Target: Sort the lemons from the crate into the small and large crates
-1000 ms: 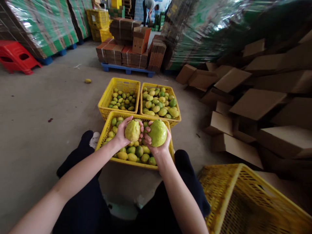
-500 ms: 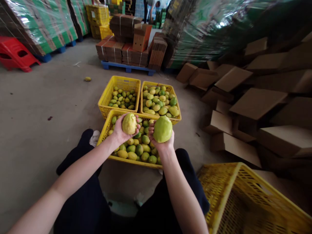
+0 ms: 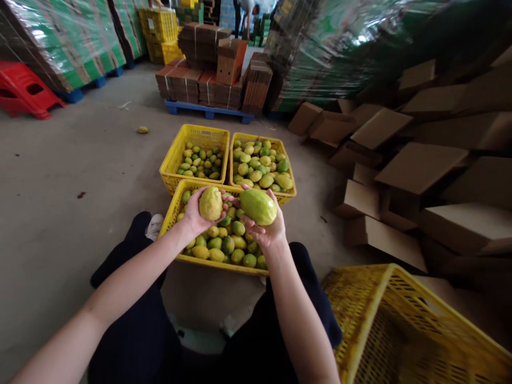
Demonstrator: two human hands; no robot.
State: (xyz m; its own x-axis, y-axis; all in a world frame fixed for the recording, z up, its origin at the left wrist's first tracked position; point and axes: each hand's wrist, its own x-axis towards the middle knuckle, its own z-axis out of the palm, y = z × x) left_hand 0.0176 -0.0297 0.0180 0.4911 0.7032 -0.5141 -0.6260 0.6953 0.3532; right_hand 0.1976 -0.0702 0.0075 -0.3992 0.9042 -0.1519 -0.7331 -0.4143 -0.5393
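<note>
Head view. Two fruits are held above the near yellow crate (image 3: pixel 220 265), one in each hand, side by side with a narrow gap between them. The green fruit (image 3: pixel 258 207) lies across the palm of the right hand (image 3: pixel 275 229); its long axis runs crosswise, the inner end pointing toward the left hand (image 3: pixel 194 213), the outer end sloping slightly down toward the right wrist. The yellow-green fruit (image 3: pixel 210 203) is carried in the left hand, knobbly and rounder in outline; its long axis cannot be told.

Hands: the left is closed round its fruit, with fingertips seen along the inner side. The right is cupped, palm up, the fruit cradled between thumb and half-curled fingers. The inner fingertips of both are close together; contact cannot be judged.

Directly below the hands, the smaller fruits (image 3: pixel 228 246) are piled in the near crate. Beyond the left hand a far-left crate (image 3: pixel 208 136) is placed, part filled; beyond the right hand, a fuller far-right crate (image 3: pixel 294 184). The far-right crate is nearer to the right hand.
</note>
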